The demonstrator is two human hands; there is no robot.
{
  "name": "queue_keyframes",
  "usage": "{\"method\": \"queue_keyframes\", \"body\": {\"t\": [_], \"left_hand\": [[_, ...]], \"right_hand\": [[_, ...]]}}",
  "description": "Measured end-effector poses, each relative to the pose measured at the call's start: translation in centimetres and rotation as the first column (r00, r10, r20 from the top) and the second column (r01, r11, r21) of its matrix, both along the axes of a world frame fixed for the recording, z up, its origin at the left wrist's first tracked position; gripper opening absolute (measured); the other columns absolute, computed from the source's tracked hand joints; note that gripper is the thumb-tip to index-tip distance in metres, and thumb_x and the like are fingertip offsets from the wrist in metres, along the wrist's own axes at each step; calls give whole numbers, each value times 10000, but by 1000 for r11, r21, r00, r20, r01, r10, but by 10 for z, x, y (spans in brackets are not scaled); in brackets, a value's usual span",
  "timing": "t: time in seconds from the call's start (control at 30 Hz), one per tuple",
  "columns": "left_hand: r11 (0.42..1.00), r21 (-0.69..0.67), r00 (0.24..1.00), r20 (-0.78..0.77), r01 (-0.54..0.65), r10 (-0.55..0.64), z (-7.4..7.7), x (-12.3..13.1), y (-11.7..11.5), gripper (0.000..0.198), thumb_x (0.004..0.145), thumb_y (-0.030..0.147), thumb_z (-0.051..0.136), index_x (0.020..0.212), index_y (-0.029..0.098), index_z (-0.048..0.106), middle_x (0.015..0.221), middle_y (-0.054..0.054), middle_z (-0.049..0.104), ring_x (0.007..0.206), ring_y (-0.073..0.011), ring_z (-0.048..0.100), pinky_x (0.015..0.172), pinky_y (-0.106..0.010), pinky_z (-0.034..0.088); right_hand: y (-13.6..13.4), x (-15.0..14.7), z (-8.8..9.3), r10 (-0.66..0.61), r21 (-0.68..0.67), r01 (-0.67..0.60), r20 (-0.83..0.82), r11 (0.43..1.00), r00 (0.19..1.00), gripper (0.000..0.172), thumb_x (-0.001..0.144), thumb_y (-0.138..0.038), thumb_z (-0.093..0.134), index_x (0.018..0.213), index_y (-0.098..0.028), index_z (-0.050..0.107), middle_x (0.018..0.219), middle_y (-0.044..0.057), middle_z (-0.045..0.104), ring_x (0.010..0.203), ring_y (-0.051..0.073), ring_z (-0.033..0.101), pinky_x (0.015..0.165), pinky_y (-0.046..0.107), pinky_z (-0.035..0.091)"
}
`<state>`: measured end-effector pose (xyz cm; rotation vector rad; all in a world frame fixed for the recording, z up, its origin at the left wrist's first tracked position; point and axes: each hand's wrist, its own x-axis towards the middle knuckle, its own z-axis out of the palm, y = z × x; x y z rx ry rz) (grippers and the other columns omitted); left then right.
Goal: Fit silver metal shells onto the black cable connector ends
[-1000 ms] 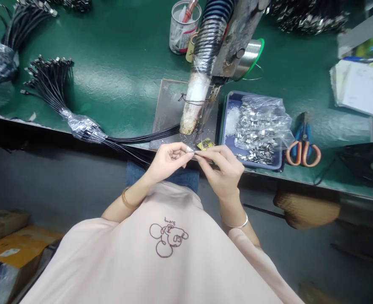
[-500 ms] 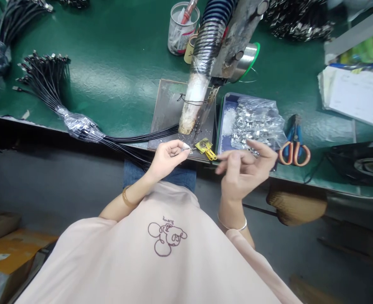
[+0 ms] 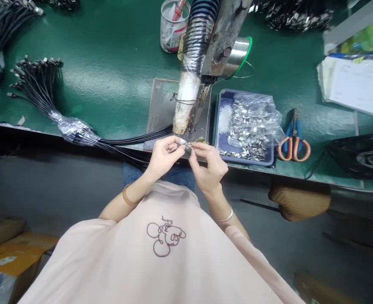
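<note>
My left hand [image 3: 164,157] is closed in a pinch at the bench edge, with something white around a fingertip. Opposite it, my right hand [image 3: 209,165] is pinched too, its fingertips almost touching the left ones. Between them is a small metal connector [image 3: 188,145], its details too small to make out. Black cables [image 3: 135,137] run from a plastic-wrapped bundle towards my left hand. Just beyond my fingers, a soldering station's white-wrapped tube [image 3: 185,95] hangs over a grey metal plate [image 3: 161,99]. A yellow item [image 3: 200,139] is mostly hidden behind my right hand.
A blue tray [image 3: 217,137] of small metal shells stands right of the plate, then pliers [image 3: 294,137] with orange-and-blue handles. A solder reel [image 3: 238,57], a can [image 3: 172,31] of tools and papers [image 3: 357,84] sit farther back. More cable bundles [image 3: 10,25] lie far left.
My right hand has moved left from beside the tray to meet my left hand, and its fingers have closed on the small connector. My left hand stays pinched in nearly the same place.
</note>
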<state>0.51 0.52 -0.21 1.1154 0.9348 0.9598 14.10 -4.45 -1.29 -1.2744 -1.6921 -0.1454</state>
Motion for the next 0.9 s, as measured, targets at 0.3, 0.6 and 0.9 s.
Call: {"method": "queue_keyframes", "body": {"t": [0.3,0.6,0.9], "left_hand": [[996,56,997,-39,-65,67,0,3,0,164,718,275,696,657,136,635,503,77,376,473,-44,279,489,-222,198],[993,84,993,-76,-83,90,1,4,-1,143,725,251,662,645,142,615,503,75,364,481,-45,277,483,-215,195],[991,99,994,-65,-86,93,6,4,-2,125,731,241,645,659,148,602,520,73,356,486,-47,271,490,-221,195]], "right_hand": [[2,-1,-2,-28,-42,25,-67,999,997,160,872,-76,649,869,-231,613,932,27,789,856,176,771,749,294,617],[4,-2,-2,-16,-41,12,-81,999,997,166,869,-74,662,860,-224,592,929,46,786,855,168,771,754,280,623],[3,-4,5,-19,-26,17,-64,1000,998,176,851,-67,671,847,-223,590,935,54,789,846,174,774,740,286,640]]}}
